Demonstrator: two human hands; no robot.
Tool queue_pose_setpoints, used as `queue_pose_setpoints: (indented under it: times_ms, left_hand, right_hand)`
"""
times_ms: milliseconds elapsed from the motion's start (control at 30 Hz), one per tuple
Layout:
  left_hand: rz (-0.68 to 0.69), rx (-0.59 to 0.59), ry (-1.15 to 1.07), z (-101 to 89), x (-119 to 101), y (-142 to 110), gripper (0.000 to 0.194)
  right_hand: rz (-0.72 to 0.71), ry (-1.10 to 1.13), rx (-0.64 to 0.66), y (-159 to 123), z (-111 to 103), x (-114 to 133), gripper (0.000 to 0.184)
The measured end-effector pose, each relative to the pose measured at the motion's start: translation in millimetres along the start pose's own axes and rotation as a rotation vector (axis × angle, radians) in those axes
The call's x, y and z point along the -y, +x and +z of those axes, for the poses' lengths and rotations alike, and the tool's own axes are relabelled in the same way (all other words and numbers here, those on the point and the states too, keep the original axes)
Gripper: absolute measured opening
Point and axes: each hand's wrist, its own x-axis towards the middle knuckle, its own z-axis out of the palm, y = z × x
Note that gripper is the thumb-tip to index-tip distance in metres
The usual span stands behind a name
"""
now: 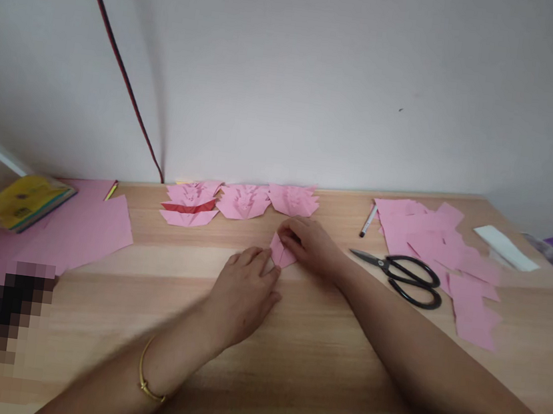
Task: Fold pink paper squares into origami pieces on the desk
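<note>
A small folded pink paper piece (pixel 281 253) lies on the wooden table (pixel 290 343) between my two hands. My left hand (pixel 244 292), with a gold bracelet on its wrist, rests palm down with fingers curled onto the paper's left edge. My right hand (pixel 313 244) presses and pinches the paper's upper right side, fingers closed on it. Most of the paper is covered by the fingers.
Finished pink folded pieces (pixel 244 200) line the wall, one with red. Black scissors (pixel 406 277), a pen (pixel 368 219) and loose pink squares (pixel 444 261) lie right. Pink sheets (pixel 82 227) and a yellow packet (pixel 22 201) lie left. A cable (pixel 122 67) runs down the wall.
</note>
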Motion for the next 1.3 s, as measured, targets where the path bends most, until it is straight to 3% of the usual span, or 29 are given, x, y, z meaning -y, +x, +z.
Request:
queue_pose_setpoints:
  times_ms: [167, 433, 633, 867, 1067, 1300]
  left_hand:
    - [-0.003, 0.006, 0.007, -1.0, -0.2, -0.9, 0.033]
    - [-0.004, 0.017, 0.024, -1.2, -0.6, 0.1, 0.032]
    - [-0.011, 0.022, 0.015, -1.7, -0.3, -0.2, 0.037]
    - [-0.011, 0.035, 0.012, -2.9, -0.9, 0.6, 0.032]
    - [-0.012, 0.029, 0.001, -2.6, -1.0, -0.4, 0.036]
    - [-0.007, 0.005, -0.022, -2.0, -0.5, -1.2, 0.029]
  right_hand:
    - [-0.027, 0.001, 0.090, -2.4, -6.7, 0.8, 0.031]
    - [-0.009, 0.032, 0.086, -0.9, -7.5, 1.9, 0.016]
    - [-0.004, -0.016, 0.144, -2.0, -8.4, 1.7, 0.037]
    - [-0.013, -0.015, 0.121, -1.7, -6.4, -0.1, 0.022]
    - [-0.038, -0.023, 0.159, -2.5, -7.0, -1.5, 0.040]
    - [-0.032, -0.011, 0.119, -1.4, -4.7, -4.0, 0.024]
